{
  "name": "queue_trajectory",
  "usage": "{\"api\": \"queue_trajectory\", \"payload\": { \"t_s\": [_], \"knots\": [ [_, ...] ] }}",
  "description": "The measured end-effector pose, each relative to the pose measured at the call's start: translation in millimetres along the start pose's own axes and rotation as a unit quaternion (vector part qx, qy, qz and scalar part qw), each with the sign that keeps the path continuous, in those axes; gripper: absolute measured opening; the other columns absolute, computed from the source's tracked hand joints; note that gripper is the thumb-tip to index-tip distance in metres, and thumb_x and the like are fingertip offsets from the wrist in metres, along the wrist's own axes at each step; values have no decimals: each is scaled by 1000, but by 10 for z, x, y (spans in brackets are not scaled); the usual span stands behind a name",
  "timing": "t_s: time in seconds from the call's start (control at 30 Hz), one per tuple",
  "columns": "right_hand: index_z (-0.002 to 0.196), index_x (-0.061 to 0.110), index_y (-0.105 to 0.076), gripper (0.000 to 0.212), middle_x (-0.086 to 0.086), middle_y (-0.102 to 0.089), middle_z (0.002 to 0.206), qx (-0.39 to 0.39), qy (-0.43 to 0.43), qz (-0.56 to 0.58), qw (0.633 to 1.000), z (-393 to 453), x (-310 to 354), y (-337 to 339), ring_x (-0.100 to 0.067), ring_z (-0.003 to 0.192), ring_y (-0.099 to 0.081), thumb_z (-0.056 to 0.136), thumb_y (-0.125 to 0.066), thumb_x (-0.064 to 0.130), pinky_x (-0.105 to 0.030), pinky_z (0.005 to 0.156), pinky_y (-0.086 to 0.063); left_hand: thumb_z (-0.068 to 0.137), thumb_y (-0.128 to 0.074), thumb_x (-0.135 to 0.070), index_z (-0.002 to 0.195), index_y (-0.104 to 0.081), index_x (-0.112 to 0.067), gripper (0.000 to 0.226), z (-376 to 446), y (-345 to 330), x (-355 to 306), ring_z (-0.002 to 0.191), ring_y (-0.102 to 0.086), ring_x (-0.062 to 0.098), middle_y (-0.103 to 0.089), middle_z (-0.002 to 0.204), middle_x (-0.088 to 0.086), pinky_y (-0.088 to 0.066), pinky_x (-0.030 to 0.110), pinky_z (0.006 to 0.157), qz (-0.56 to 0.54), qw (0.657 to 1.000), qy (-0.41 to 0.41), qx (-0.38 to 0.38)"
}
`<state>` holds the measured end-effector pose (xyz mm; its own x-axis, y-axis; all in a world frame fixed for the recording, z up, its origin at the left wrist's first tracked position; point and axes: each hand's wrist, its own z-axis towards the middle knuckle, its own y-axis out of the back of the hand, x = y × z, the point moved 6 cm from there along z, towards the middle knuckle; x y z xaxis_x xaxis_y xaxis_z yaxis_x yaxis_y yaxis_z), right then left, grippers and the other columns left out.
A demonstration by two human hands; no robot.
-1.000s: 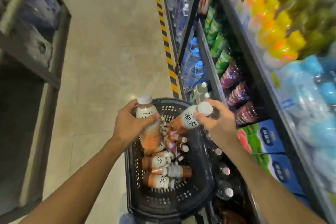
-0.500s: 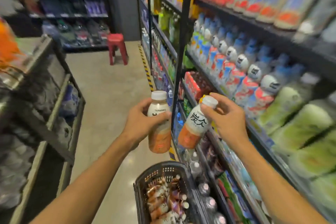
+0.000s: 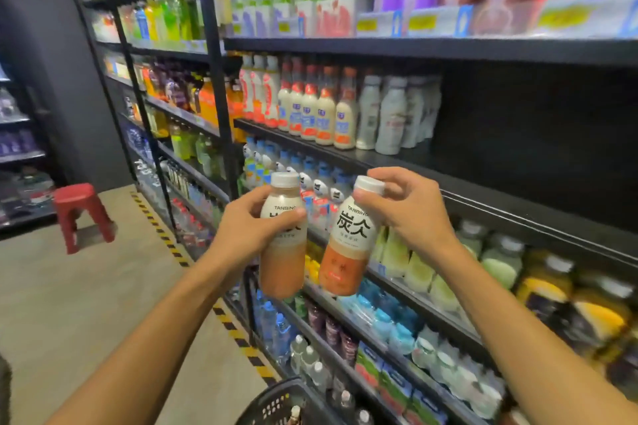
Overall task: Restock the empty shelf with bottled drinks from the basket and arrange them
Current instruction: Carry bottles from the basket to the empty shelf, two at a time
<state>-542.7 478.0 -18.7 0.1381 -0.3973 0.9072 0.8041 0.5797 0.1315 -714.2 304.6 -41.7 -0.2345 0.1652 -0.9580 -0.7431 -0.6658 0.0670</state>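
Rising from the basket (image 3: 276, 404), both bottles had come up to shelf height within the last second, and the view had swung from the floor to the drinks rack, which suggests the carry was done and placement was next. The left hand (image 3: 247, 229) wrapped its fingers round the body of the left bottle (image 3: 283, 238), held upright; the right hand (image 3: 411, 210) pinched the right bottle (image 3: 348, 238) at its white cap and neck, the body hanging tilted a little to the left. The two bottles hung near each other but apart, in front of the rack and below the empty shelf stretch (image 3: 518, 134), a dark gap just right of the pale bottles (image 3: 390, 114) on that level. Only the rim of the basket showed at the bottom edge, so how many bottles remained in it could not be told. The left bottle's label was partly covered by fingers, and the goods on the far right were too blurred to name.
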Motion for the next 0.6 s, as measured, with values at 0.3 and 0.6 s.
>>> {"api": "queue_trajectory", "payload": {
  "t_s": [0.3, 0.6],
  "knots": [
    [119, 18, -69, 46, 2, -80, 92, -150, 11, -95, 984, -1095, 921, 1653, -8, 77, -75, 78, -89, 16, -19, 57, -54, 82, -80, -10, 110, -72, -13, 30, -386, -1605, -611, 90, -71, 14, -78, 100, 5, -56, 21, 74, -70, 985, -34, 153],
    [119, 17, -67, 49, -2, -80, 95, -293, -3, -147, 945, -2883, 1562, 3322, -17, 87, -77, 76, -89, 12, -37, 73, -61, 80, -82, -14, 108, -73, -20, 30, -1720, -3369, -1348, 87, -72, 8, -78, 97, -2, -53, 19, 69, -95, 954, -70, 276]
  ]
}}
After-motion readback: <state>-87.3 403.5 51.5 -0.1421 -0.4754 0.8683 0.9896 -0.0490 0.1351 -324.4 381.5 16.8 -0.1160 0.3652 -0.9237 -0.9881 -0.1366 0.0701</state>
